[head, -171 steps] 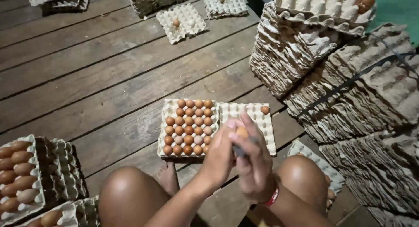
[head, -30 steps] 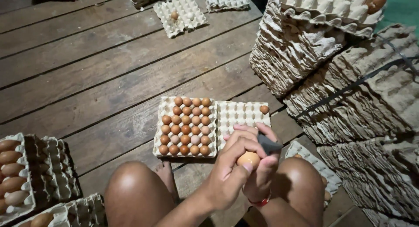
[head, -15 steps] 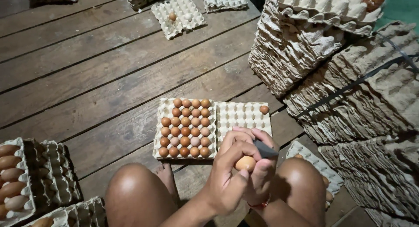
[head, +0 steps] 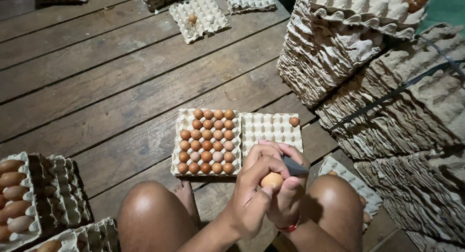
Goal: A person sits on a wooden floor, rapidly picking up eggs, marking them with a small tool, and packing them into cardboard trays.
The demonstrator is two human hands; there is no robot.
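Brown egg (head: 271,179), held between both hands

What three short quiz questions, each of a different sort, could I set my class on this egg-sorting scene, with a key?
1. True or false: the tray left of the near-empty tray is full of eggs.
2. Multiple choice: the near-empty tray holds its single egg at the A) near left corner, B) far right corner, C) middle.
3. Fill in: the left hand and right hand together hold a pale brown ____.

Key
1. True: every cup shows an egg.
2. B.
3. Egg; the right hand also holds a small dark grey piece against it.
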